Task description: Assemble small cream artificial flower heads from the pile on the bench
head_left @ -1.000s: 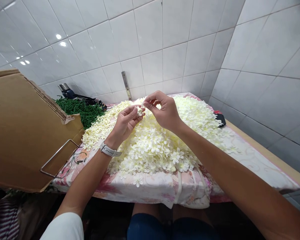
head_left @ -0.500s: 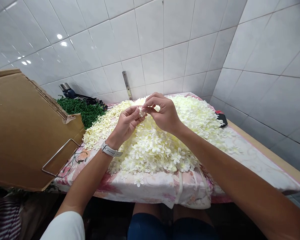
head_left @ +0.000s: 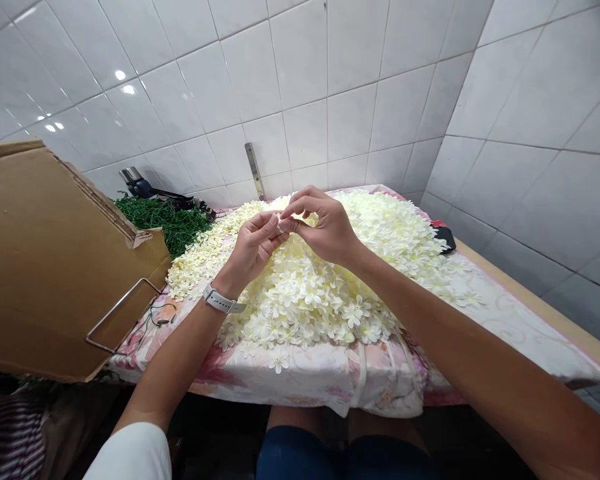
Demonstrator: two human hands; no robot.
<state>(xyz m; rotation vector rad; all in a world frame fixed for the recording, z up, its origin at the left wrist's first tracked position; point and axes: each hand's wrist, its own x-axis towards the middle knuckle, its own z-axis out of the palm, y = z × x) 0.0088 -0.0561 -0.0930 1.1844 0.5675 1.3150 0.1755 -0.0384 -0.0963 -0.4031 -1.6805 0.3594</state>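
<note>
My left hand (head_left: pixel 255 245), with a pale watch strap (head_left: pixel 221 299) at its wrist, pinches a small white artificial flower (head_left: pixel 279 219) between thumb and fingers. Right against it, my right hand (head_left: pixel 325 227) closes thumb and forefinger on the same flower, which is mostly covered by fingertips. Beneath both hands spreads a big heap of white artificial flowers (head_left: pixel 310 300) with yellowish centres. To its left lies a band of smaller, creamier blossoms (head_left: pixel 190 263). One loose flower (head_left: pixel 279 361) rests at the table's front edge.
A large cardboard box (head_left: pixel 55 267) stands at the left, a bent metal wire handle (head_left: pixel 113 313) beside it. Behind are green plastic stems (head_left: pixel 165 223) and a dark flask (head_left: pixel 135 180). A black phone-like object (head_left: pixel 445 239) lies right on the floral tablecloth (head_left: pixel 510 320). Tiled walls close the back and right.
The fingers of my right hand have shifted slightly left and closer to my left fingertips, covering more of the small flower. The rest stays nearly the same.
</note>
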